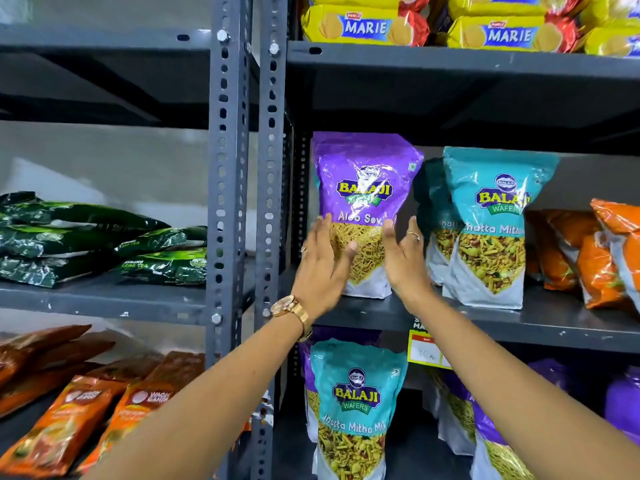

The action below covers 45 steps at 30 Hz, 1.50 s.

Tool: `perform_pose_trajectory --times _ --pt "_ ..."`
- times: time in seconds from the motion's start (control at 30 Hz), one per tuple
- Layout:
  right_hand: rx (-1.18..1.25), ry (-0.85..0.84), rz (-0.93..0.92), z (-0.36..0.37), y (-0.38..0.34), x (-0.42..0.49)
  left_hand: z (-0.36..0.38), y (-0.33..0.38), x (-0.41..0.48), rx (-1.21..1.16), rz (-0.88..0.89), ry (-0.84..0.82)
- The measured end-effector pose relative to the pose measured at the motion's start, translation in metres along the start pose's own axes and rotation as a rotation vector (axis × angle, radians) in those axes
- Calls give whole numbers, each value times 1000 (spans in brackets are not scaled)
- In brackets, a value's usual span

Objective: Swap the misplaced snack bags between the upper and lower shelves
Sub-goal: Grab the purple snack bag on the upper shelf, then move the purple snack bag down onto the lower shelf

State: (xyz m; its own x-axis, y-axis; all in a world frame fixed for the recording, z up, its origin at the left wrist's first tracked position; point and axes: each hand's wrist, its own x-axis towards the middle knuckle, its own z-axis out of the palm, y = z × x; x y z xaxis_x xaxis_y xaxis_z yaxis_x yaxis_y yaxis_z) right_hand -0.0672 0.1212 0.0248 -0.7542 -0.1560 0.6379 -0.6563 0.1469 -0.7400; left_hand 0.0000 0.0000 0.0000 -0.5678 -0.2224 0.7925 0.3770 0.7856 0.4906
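Purple bag: you are framing the purple Aloo Sev bag (363,209) on the upper shelf (485,327), where it is standing upright at the left end of a row of teal bags. It is the odd colour in that row, so it reads as the misplaced one.

Left hand: your left hand (323,268) is lying flat against the bag's lower left side, fingers extended and thumb crossing onto the clear window, so it is steadying that side. The gold watch (291,311) is sitting at the wrist.

Right hand: your right hand (403,258) is spread open at the bag's lower right edge, palm turned inward. Whether it is actually touching the bag I cannot tell.

Grip: neither hand is closing into a pinch; together they are cupping the bag from both sides, which suits a soft pouch that would buckle under a one-handed grab.

Teal neighbours: the teal Khatta Mitha bags (491,230) are standing just beside your right hand, so you are likely needing to draw the bag straight out to avoid toppling them.

Lower shelf: one teal Khatta Mitha bag (356,407) is standing at the front left, with purple bags (485,431) beside and behind it. It looks like the swap partner.

Progress: both misplaced bags are sitting on the wrong shelves, so the swap is not yet done.
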Motion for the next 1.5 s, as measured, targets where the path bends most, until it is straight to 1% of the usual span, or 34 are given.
perform_pose_trajectory --times 0.07,0.17,0.2,0.23,0.27,0.33,0.43,0.57,0.77,0.83,0.93,1.03,1.1,1.27,1.4,1.5 --pt "84 -3 102 6 6 4 3 -2 3 -114 -135 43" --pt "244 -91 221 17 25 5 8 -19 10 -289 -407 -19" --pt "254 -99 246 21 31 3 10 -22 10 -319 -468 -46" --pt "262 -93 236 23 40 5 12 -30 11 -330 -481 -56" --pt "280 -93 228 24 43 4 11 -35 11 -334 -484 -86" --pt "326 -96 172 25 51 6 13 -42 12 -334 -434 -111" --pt "344 -103 104 25 55 5 13 -48 13 -361 -399 -121" --pt "285 -22 107 24 63 6 12 -52 11 -376 -388 -95" --pt "181 -37 153 10 62 2 3 -41 2 -401 -336 -60" --pt "166 -16 128 -1 53 -8 -2 -33 -3 -391 -330 -54" --pt "170 46 64 -20 40 -31 -6 -14 -20 -386 -269 -4" --pt "222 98 -10 -36 33 -65 -10 5 -46 -360 -218 27" --pt "262 134 -20 -47 29 -92 -13 16 -64 -366 -185 33" --pt "354 193 39 -79 30 -161 -7 43 -111 -470 -169 -58" --pt "324 215 134 -97 67 -210 20 37 -153 -472 -217 -179" --pt "308 205 201 -107 101 -242 51 24 -183 -496 -271 -312"
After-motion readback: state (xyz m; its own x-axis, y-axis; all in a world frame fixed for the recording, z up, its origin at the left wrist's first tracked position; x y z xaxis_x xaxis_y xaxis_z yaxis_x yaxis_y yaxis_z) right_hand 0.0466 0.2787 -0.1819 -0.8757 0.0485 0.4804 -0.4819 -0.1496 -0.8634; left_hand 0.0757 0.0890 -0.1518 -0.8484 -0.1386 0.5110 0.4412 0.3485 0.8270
